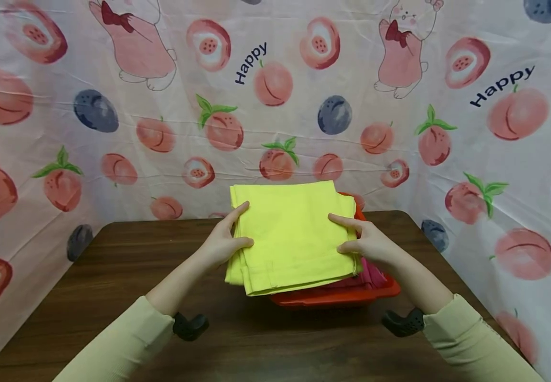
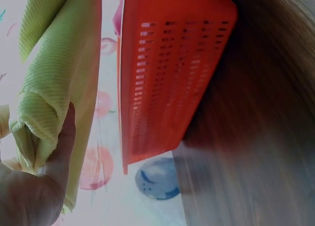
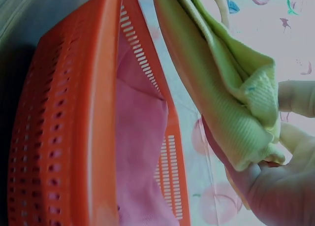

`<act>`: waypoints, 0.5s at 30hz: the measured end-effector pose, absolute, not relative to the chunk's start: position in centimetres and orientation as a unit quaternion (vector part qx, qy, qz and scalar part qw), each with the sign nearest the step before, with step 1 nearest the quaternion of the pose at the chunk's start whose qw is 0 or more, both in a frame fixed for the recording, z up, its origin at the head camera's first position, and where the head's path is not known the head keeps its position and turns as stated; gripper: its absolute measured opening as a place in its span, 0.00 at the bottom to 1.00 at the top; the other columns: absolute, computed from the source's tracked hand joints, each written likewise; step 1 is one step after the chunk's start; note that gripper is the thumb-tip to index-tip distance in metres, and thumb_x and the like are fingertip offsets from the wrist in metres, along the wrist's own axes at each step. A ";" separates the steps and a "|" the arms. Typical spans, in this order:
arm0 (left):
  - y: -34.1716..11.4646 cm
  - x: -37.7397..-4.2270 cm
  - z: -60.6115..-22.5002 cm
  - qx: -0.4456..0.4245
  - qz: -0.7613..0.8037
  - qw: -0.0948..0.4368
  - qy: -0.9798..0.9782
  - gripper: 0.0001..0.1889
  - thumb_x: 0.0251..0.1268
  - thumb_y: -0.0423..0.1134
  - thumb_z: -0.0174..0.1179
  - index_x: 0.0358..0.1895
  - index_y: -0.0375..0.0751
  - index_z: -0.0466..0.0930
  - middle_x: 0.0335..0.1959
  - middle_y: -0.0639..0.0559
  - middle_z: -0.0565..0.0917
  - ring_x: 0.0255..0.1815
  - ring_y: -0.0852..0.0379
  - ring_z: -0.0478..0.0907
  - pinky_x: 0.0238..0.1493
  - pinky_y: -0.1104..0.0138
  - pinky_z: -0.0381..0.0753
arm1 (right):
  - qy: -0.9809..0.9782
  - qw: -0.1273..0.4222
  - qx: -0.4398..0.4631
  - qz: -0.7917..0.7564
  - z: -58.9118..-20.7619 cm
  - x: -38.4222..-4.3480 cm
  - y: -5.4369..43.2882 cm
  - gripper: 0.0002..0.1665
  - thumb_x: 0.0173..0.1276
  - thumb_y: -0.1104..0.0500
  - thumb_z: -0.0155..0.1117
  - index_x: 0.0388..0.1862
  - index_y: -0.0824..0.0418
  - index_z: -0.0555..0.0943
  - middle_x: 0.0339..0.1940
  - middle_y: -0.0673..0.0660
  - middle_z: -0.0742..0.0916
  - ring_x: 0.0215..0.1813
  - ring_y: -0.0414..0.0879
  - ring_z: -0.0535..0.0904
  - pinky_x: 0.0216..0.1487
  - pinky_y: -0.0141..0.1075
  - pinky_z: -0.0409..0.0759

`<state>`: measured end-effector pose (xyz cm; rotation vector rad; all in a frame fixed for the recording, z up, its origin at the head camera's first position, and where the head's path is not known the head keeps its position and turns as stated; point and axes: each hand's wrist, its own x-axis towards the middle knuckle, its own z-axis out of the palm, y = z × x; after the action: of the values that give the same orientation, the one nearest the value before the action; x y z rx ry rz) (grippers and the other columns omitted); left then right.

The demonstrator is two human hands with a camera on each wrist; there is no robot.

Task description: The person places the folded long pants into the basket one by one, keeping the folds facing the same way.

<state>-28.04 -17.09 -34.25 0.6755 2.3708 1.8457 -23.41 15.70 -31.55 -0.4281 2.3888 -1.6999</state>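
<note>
Both hands hold up a folded pair of bright yellow pants [image 1: 294, 233], ribbed in texture, with a waistband-like strip along the near edge. My left hand [image 1: 224, 240] grips the left side, thumb on top and other fingers underneath. At the opposite side my right hand [image 1: 372, 241] pinches the fabric the same way. The pants hang over a red plastic basket [image 1: 335, 300], hiding much of it. Inside the basket lies a pink cloth [image 3: 140, 132], partly visible below the pants. In the left wrist view, folded layers [image 2: 54, 83] bunch between thumb and fingers.
The basket stands on a dark brown wooden table [image 1: 151, 265], toward its right half. A fabric backdrop [image 1: 275, 122] printed with peaches and bears surrounds the table at the back and sides. Dark wrist devices [image 1: 190, 326] stick out by both cuffs.
</note>
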 end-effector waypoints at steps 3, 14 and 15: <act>-16.2 -28.2 -34.5 0.222 0.604 0.032 0.764 0.46 0.54 0.20 0.59 0.77 0.47 0.49 0.75 0.43 0.50 0.61 0.45 0.65 0.46 0.64 0.76 | 0.805 0.089 -0.146 -0.568 -31.8 -23.5 16.6 0.43 0.60 0.70 0.62 0.74 0.57 0.62 0.66 0.66 0.66 0.48 0.51 0.74 0.41 0.37 0.80; -13.7 -28.9 -35.3 0.231 0.607 0.022 0.760 0.46 0.53 0.20 0.59 0.76 0.47 0.51 0.75 0.45 0.51 0.63 0.47 0.64 0.50 0.62 0.75 | 0.822 0.069 -0.148 -0.545 -32.0 -23.5 18.9 0.43 0.59 0.70 0.63 0.74 0.60 0.62 0.67 0.68 0.65 0.45 0.49 0.76 0.39 0.37 0.80; -13.5 -29.0 -35.3 0.231 0.606 0.021 0.761 0.46 0.53 0.20 0.59 0.76 0.46 0.51 0.75 0.45 0.52 0.63 0.47 0.63 0.50 0.61 0.74 | 0.823 0.067 -0.149 -0.544 -32.1 -23.5 19.1 0.43 0.59 0.70 0.63 0.74 0.60 0.62 0.67 0.68 0.65 0.45 0.49 0.75 0.40 0.36 0.80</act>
<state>-28.97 -13.54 -35.34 0.7173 2.3589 1.8799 -23.55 19.12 -32.12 -0.4505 2.4808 -1.6385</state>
